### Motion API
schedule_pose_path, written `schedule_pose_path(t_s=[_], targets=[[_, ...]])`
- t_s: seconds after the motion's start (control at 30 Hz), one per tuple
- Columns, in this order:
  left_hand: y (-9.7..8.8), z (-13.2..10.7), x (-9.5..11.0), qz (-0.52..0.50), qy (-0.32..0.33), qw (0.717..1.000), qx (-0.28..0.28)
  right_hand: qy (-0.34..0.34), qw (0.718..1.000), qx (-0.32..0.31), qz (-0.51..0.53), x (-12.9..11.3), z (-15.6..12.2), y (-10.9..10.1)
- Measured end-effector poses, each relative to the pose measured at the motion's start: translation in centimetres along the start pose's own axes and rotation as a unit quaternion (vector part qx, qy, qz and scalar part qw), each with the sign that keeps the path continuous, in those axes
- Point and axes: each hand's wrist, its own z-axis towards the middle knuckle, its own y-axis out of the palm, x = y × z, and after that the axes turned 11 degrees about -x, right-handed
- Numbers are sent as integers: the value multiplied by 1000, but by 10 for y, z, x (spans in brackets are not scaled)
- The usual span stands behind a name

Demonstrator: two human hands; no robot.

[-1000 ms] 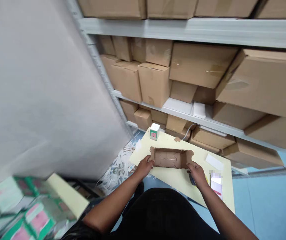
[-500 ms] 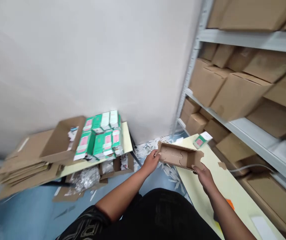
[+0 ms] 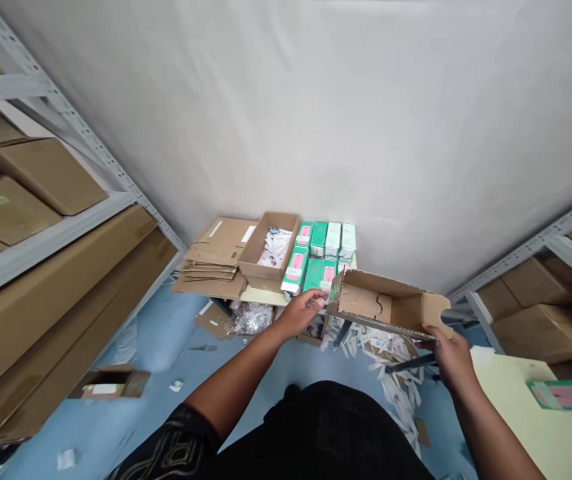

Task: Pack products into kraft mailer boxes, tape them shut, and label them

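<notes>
A narrow open cardboard box (image 3: pixel 366 303) is held out in front of me, its hollow inside facing up and toward me. My right hand (image 3: pixel 449 350) grips its right end, thumb by the notched flap and fingers underneath. My left hand (image 3: pixel 303 312) is just off the box's left end, fingers loosely bent and apart, with nothing visible in them. Beyond that hand, green-and-white product boxes (image 3: pixel 313 273) with pink panels stand in rows on the pale yellow table (image 3: pixel 261 295).
A cardboard tray (image 3: pixel 261 270) of white slips and a stack of flattened cartons (image 3: pixel 211 267) share the far table. Paper strips (image 3: pixel 399 387) litter the blue floor. Shelves of cartons (image 3: pixel 41 173) flank both sides. One green box (image 3: pixel 566 395) lies on the right table (image 3: pixel 511 387).
My view has swung left, bringing the left shelves in. The cardboard box is now nearer the product boxes, and my left hand has come off its end; my right hand keeps hold.
</notes>
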Motion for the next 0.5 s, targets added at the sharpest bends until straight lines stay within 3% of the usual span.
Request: schedule_pose_path(t_s=[0.13,0.27,0.37,0.5], targets=[[-103,0,-23,91,-51,989,103,35,998,-28,33,-37,6,72],[-186,23,-49,200,-103,967,121,42,997,-59,9,-63,10,120],[-230,48,-68,300,-175,935,78,40,997,-63,-27,-75,17,142],[-261,85,-92,370,-247,896,-2,36,994,-89,-60,-88,33,161]])
